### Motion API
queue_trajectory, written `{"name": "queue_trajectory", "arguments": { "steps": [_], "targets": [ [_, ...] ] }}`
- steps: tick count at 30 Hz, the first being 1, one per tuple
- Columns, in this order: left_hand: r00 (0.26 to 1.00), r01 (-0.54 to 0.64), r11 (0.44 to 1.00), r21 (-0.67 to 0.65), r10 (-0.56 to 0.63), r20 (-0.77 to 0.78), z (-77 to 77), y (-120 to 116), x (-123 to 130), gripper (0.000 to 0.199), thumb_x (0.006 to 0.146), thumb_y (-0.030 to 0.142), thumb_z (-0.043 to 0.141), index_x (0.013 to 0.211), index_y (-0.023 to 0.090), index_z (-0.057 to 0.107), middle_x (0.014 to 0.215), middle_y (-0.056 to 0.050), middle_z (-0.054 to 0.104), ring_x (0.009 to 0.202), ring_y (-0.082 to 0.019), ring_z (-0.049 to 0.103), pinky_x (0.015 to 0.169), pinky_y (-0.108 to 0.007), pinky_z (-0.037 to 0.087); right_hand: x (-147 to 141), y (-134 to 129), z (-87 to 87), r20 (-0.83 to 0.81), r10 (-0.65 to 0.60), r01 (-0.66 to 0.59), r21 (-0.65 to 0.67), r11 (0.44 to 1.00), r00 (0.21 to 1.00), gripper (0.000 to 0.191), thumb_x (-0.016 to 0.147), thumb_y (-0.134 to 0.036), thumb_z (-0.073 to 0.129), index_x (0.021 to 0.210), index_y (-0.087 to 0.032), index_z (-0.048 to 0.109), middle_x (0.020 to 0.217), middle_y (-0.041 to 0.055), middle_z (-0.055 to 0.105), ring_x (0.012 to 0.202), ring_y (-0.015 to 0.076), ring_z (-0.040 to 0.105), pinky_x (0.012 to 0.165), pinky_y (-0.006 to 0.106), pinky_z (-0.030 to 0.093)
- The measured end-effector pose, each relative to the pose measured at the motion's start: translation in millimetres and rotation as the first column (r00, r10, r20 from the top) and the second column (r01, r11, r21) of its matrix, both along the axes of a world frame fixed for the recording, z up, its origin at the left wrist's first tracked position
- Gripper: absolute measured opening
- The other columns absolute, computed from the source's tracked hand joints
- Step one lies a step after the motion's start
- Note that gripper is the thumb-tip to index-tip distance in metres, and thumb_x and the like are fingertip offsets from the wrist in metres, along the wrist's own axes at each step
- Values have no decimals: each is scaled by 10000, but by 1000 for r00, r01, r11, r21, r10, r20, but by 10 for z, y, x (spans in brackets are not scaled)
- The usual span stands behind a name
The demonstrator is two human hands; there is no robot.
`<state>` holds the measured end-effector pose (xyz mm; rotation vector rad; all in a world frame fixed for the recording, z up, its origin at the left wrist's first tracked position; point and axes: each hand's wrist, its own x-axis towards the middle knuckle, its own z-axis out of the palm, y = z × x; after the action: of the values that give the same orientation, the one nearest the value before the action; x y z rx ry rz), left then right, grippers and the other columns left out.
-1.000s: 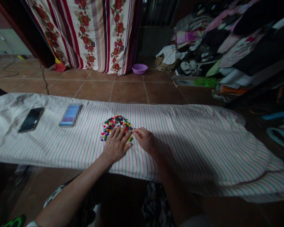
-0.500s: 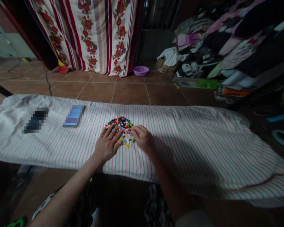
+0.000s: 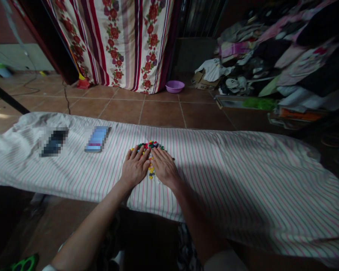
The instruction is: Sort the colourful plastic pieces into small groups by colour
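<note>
Left hand (image 3: 135,166) and right hand (image 3: 164,167): grips open, palms down, nothing held, fingers resting on the heap of small multicoloured plastic pieces (image 3: 151,149), which lies on the pink-and-green striped cloth (image 3: 243,177). Flat, spread fingers suit this well.

A striped sheet (image 3: 243,177) carries a dark phone (image 3: 54,142) and a blurred blue object (image 3: 97,139) near its far edge. Small coloured pieces (image 3: 151,145) heap further along that edge.

A cluttered home room: floral curtain (image 3: 115,45), heaped clothes (image 3: 271,56), tiled floor (image 3: 161,113).
</note>
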<state>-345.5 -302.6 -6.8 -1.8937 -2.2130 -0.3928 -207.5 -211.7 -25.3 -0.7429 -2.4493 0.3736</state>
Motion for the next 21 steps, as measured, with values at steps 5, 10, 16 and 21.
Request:
{"name": "queue_trajectory", "arguments": {
  "steps": [5, 10, 16, 21],
  "targets": [
    [999, -31, 999, -12, 31, 21, 41, 99, 18, 530, 983, 438, 295, 1459, 256, 442, 1522, -55, 449, 1451, -306, 339, 1150, -523, 318, 97, -29, 32, -27, 19, -18, 17, 1000, 999, 418, 1022, -304, 371, 1342, -157, 596, 1422, 137, 557, 1387, 272, 446, 1152, 511, 367],
    [999, -31, 1000, -4, 31, 37, 15, 251, 58, 537, 981, 459, 291, 1447, 256, 463, 1506, -75, 469, 1435, -324, 364, 1133, -556, 328, 247, -12, 43, -102, 29, -26, 30, 999, 994, 386, 1012, -290, 389, 1294, -177, 627, 1423, 131, 557, 1424, 278, 389, 1137, 531, 392],
    [998, -46, 998, -42, 48, 44, 8, 403, 168, 564, 979, 490, 281, 1456, 241, 452, 1527, -88, 435, 1438, -342, 355, 1139, -575, 316, 398, 78, -5, -164, -29, 25, -26, 999, 986, 411, 1016, -308, 354, 1313, -190, 612, 1406, 122, 570, 1420, 269, 393, 1140, 547, 397],
    [997, -42, 999, -35, 44, 57, 18, 464, 278, 548, 968, 490, 332, 1438, 253, 481, 1533, -81, 429, 1459, -351, 313, 1137, -555, 337, 448, 116, -41, -210, -86, 79, -41, 996, 974, 430, 1023, -321, 312, 1270, -183, 636, 1366, 128, 599, 1405, 260, 416, 1144, 532, 394]
  ]
}}
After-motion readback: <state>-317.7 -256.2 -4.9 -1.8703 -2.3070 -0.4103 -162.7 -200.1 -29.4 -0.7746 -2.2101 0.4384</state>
